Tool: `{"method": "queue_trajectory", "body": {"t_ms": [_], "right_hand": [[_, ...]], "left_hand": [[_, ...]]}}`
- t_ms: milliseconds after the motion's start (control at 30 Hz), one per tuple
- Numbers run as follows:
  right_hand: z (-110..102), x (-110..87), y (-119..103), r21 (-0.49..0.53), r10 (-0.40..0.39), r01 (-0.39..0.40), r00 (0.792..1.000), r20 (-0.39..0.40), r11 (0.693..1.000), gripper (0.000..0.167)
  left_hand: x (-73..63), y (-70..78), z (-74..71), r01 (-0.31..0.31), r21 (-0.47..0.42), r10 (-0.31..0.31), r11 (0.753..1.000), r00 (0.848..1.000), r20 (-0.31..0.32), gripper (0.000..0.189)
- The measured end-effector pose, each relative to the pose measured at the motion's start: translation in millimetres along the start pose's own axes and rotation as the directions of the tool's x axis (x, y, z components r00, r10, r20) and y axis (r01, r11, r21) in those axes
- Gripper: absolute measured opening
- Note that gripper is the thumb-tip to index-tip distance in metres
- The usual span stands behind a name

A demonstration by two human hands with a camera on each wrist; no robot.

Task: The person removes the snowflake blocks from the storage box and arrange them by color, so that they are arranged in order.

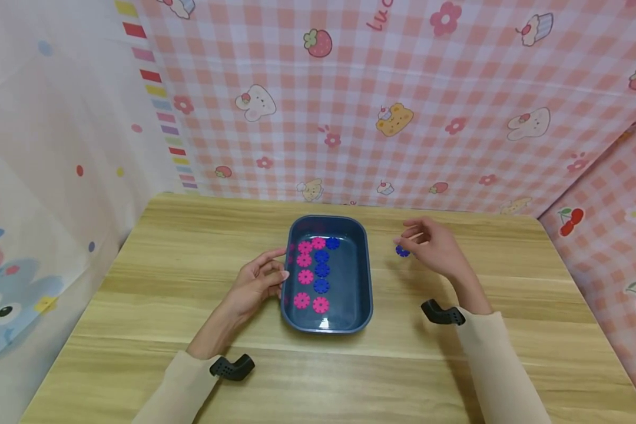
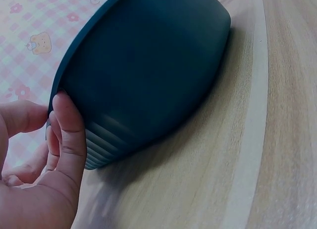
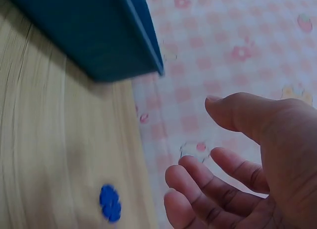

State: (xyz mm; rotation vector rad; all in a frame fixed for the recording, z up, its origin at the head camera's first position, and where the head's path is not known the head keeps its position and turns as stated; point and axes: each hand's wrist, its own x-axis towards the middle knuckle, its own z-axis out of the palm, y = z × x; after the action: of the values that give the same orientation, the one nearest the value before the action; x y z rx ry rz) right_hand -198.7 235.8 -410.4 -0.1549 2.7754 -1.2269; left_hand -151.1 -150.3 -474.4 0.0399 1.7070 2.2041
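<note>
A dark blue rectangular tray (image 1: 350,294) with raised walls stands on the wooden table. At its left wall, my left hand (image 1: 252,288) pinches the rim between thumb and fingers; the left wrist view shows this hand (image 2: 47,159) against the outer wall of the tray (image 2: 148,65). Inside lie several pink notched discs (image 1: 305,277) and several blue ones (image 1: 322,270), mostly along the left half. To the right of the tray, another blue disc (image 1: 402,251) lies on the table. My right hand (image 1: 431,244) hovers beside that blue disc (image 3: 110,203), fingers loosely bent and holding nothing.
The wooden table (image 1: 418,377) reaches back to a pink checked cloth (image 1: 350,82) hanging behind it. A white patterned cloth (image 1: 58,147) hangs at the left, and a checked one with cherries (image 1: 615,235) at the right. Black wrist cameras (image 1: 232,367) sit by both sleeves.
</note>
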Motion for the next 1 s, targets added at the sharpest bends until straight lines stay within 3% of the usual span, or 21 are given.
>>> {"method": "queue_trajectory", "body": {"t_ms": [467, 867, 1000], "right_hand": [[23, 10.3, -52, -0.034, -0.091, 0.094, 0.994, 0.062, 0.995, 0.056], [48, 25.4, -74, -0.050, -0.162, 0.172, 0.973, 0.163, 0.984, 0.060], [54, 30.4, -79, -0.064, -0.146, 0.160, 0.972, 0.182, 0.985, 0.061]], "left_hand": [[-0.9, 1.3, 0.6, 0.001, -0.002, -0.001, 1.000, 1.000, 0.003, 0.061], [-1.1, 0.6, 0.5, 0.010, -0.001, -0.010, 1.000, 1.000, -0.014, 0.059], [-1.1, 0.5, 0.7, 0.008, -0.001, -0.008, 1.000, 1.000, -0.011, 0.059]]}}
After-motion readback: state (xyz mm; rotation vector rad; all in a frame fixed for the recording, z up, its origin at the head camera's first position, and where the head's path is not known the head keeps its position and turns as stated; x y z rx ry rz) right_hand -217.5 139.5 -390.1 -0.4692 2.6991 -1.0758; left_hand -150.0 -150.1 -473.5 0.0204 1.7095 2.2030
